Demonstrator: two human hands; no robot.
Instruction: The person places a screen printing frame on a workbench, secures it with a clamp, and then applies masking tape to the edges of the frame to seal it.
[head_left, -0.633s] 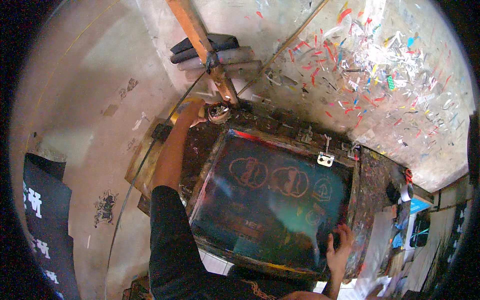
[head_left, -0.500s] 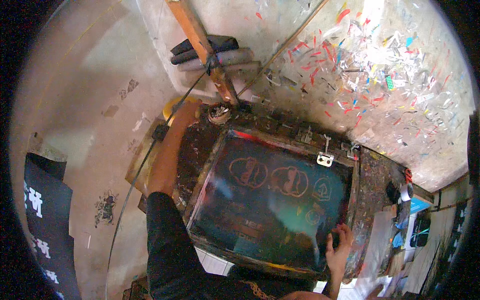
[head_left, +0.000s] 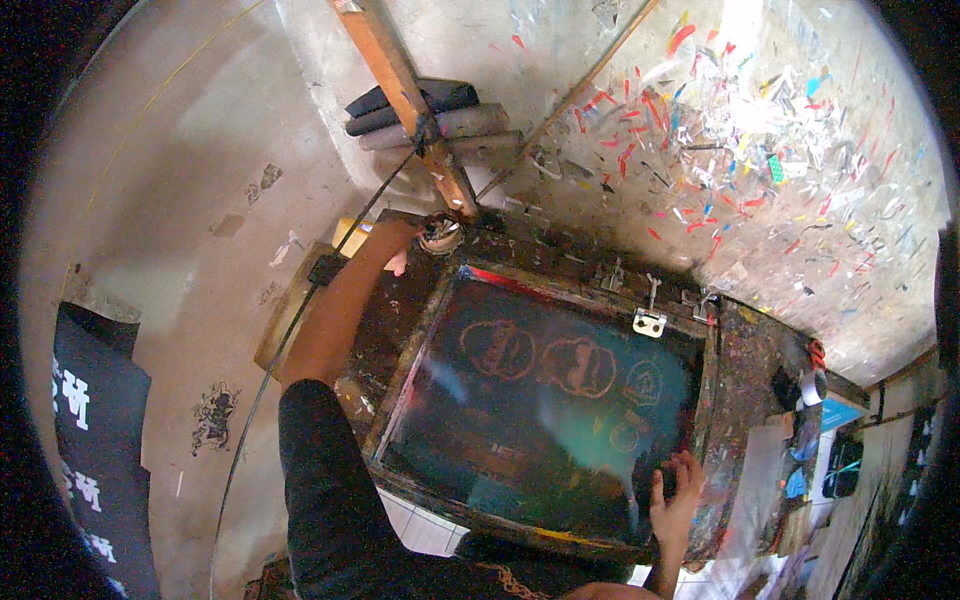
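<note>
At the bench's far left corner, my left hand (head_left: 393, 243) is closed around a flat yellow object (head_left: 354, 232), its fingers partly hidden. Just right of it stands a small round container (head_left: 440, 240) with indistinct contents. A dark printing screen (head_left: 540, 450) with faint pinkish oval designs lies in a worn wooden frame on the bench, with a metal hinge clamp (head_left: 649, 322) at its back edge. My right hand (head_left: 675, 497) is open, fingers spread and slightly bent, at the screen's right side; whether it touches the surface I cannot tell.
An orange wooden post (head_left: 385, 70) and thin rods cross behind the bench, near stacked dark rolls (head_left: 420, 100). The back wall is covered in colored smears. A white tape roll (head_left: 815, 388) sits at the right. Printed black fabric (head_left: 100, 400) hangs at the left.
My left forearm and elbow have shifted left, and the yellow object has moved slightly with my left hand. My right hand stays almost where it was.
</note>
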